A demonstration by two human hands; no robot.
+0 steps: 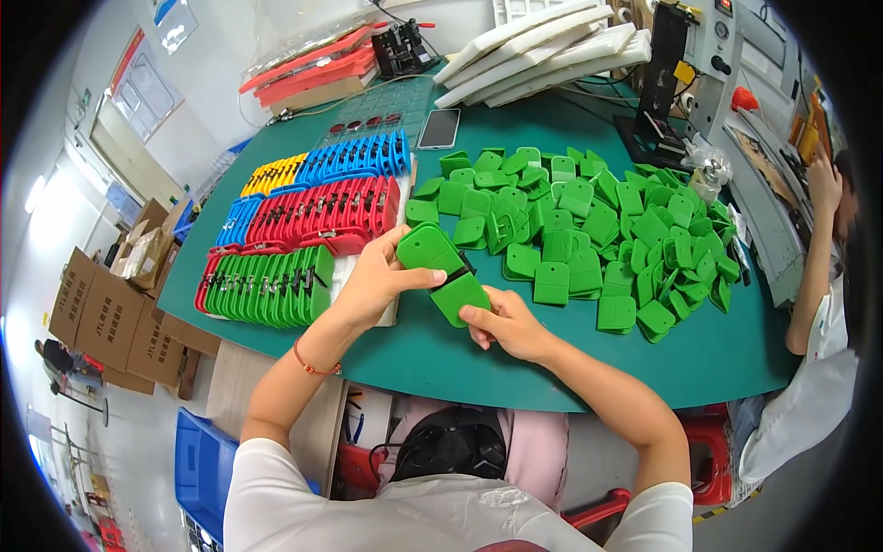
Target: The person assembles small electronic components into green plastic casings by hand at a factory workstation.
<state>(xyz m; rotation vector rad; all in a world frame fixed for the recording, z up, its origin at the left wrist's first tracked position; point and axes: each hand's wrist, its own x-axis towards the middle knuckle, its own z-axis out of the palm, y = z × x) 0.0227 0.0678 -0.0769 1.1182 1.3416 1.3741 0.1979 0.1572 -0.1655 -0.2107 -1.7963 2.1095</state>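
Observation:
A green plastic piece (426,248) with two rounded halves and a black strip across its middle is held between my two hands over the near edge of the table. My left hand (370,281) grips the upper half, thumb pressed near the black strip. On the lower half, my right hand (511,324) pinches the end between thumb and fingers. Just left stand rows of similar folded pieces with black parts: green pieces (267,287), red pieces (313,213), blue pieces (354,161) and yellow pieces (273,175). To the right spreads a loose heap of flat green pieces (556,244).
The table has a green top (414,368). A phone (440,129) lies behind the rows, near stacked white foam sheets (543,55) and red sheets (317,69). A black stand (648,101) rises at the back right. Another person's arm (814,267) shows at the right.

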